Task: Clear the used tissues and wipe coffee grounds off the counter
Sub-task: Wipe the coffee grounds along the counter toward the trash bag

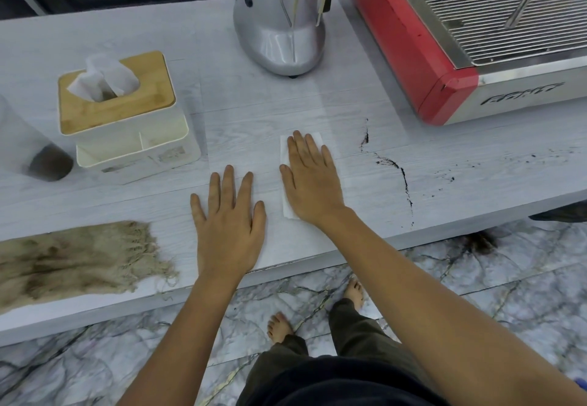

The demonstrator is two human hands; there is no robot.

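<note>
Both hands flat on counter (317, 107), fingers spread
Left hand (227, 218) palm-down on bare surface; right hand (309, 183) presses white tissue (287, 208) flat, coffee grounds (403, 177) streaked just right of it; tissue box (117, 100) far left

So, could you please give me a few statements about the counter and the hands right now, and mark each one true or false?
1. The right hand lies flat on a white tissue. True.
2. The left hand grips the beige cloth. False: it rests flat on the bare counter, apart from the cloth.
3. Dark coffee grounds lie to the right of the right hand. True.
4. The tissue box has a red lid. False: its lid is wooden, with a tissue sticking out.
5. The silver grinder stands left of the red espresso machine. True.
</note>
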